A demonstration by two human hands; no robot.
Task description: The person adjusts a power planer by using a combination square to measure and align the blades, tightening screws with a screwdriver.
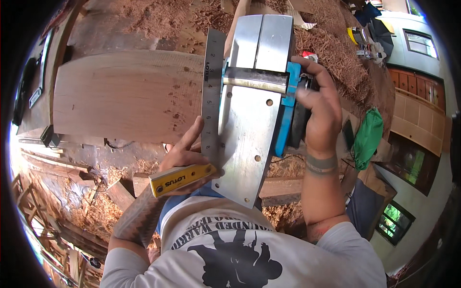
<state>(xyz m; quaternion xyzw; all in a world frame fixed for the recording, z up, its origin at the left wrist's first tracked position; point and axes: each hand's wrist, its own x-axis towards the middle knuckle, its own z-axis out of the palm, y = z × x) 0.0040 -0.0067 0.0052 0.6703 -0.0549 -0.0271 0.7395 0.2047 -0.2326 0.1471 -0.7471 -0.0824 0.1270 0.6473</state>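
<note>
The electric planer [247, 129] is held sole-up near the centre, toward 12 o'clock. It looks heavy and rigid, its metal sole likely slick; the blue body [284, 129] offers safer hold than the cutter drum [254, 79]. The right hand [322, 113] grasps that body at 2 o'clock; at 8, the left hand [182, 156] grips a stiff square [209, 101]. The green bag [367, 139] at 3 hides any contents.

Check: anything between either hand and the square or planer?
Nothing visible: the left hand holds the square, the right hand the planer. The square's steel blade runs alongside the planer's edge, nothing seen between; contact there is unclear.
</note>
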